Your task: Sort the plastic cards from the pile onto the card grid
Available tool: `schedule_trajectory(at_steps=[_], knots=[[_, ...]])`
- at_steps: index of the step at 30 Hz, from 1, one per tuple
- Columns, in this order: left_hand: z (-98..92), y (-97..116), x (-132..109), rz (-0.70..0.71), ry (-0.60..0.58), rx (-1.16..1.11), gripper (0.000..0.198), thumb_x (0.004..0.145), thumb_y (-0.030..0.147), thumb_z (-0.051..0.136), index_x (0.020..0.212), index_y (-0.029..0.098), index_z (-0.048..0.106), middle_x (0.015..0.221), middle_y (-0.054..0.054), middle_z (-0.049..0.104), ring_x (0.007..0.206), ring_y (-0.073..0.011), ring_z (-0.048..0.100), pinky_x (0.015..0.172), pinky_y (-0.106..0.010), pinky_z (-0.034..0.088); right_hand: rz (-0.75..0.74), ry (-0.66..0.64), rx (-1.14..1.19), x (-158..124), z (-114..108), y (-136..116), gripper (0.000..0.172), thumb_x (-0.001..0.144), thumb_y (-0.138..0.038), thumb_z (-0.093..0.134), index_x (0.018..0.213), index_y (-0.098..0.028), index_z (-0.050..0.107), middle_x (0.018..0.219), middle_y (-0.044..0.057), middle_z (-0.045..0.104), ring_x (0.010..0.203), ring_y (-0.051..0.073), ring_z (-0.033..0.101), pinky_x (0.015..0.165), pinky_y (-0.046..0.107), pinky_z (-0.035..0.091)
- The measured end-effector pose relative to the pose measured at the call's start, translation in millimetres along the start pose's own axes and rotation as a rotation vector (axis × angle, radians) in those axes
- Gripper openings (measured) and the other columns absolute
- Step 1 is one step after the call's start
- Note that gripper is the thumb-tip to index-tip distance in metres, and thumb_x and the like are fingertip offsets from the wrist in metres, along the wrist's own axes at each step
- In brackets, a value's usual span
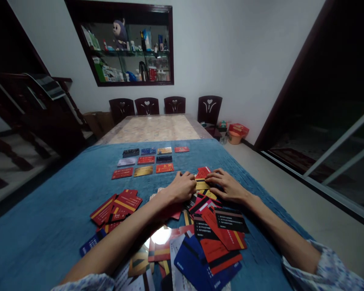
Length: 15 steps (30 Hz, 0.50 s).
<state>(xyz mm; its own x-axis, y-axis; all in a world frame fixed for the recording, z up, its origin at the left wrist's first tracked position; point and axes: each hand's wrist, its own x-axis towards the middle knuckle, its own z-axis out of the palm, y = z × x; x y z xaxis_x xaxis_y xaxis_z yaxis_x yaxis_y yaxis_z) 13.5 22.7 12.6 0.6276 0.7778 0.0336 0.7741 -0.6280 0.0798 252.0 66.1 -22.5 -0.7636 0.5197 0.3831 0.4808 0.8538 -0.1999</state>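
Both my hands rest on a loose heap of plastic cards [212, 238] spread over a blue cloth [48, 210]. My left hand [182, 186] is curled, fingers bent down onto a yellow card [202, 185] at the heap's far end. My right hand [226, 186] lies beside it, fingers pressed on the same cards, near a red card [203, 172]. Farther off, several cards lie in neat rows [148, 161], red, blue, black and gold. A small fan of red cards [117, 205] sits to the left of my left arm.
The cloth covers the near part of a long marble-topped table [154, 127]. Dark wooden chairs [174, 104] line its far end. A wall cabinet [130, 44] holds bottles and a toy. Stairs are at left, a glass door at right, a red basket [237, 132] on the floor.
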Motion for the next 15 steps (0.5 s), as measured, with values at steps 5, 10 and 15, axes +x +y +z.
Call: schedule_trajectory(at_steps=[5,10,15], knots=[[0.3,-4.3,-5.5,-0.037,-0.024,-0.070,0.017,0.091,0.020,0.047,0.094,0.016,0.063,0.113,-0.010,0.062,0.107,-0.0249,0.053,0.088,-0.041,0.037,0.006,-0.007,0.009,3.6,1.1,-4.0,0.031,0.093,-0.032,0.054,0.119,-0.022,0.068,0.116,0.010,0.068,0.109,0.026,0.052,0.095,0.049,0.045],[-0.7,-7.1,-8.9,-0.061,-0.016,-0.089,0.018,0.091,0.021,0.047,0.095,0.017,0.065,0.110,-0.010,0.062,0.106,-0.0251,0.055,0.091,-0.041,0.040,-0.003,0.007,-0.002,8.1,0.6,-8.0,0.031,0.097,-0.034,0.049,0.115,-0.021,0.070,0.113,0.011,0.069,0.103,0.025,0.053,0.092,0.046,0.047],[-3.3,-14.6,-11.4,-0.070,0.009,-0.138,0.023,0.092,0.022,0.046,0.096,0.017,0.068,0.106,-0.010,0.065,0.101,-0.0233,0.058,0.089,-0.036,0.043,-0.022,0.059,-0.006,14.4,3.9,-10.5,0.033,0.099,-0.034,0.043,0.112,-0.021,0.071,0.107,0.012,0.071,0.099,0.025,0.055,0.090,0.045,0.048]])
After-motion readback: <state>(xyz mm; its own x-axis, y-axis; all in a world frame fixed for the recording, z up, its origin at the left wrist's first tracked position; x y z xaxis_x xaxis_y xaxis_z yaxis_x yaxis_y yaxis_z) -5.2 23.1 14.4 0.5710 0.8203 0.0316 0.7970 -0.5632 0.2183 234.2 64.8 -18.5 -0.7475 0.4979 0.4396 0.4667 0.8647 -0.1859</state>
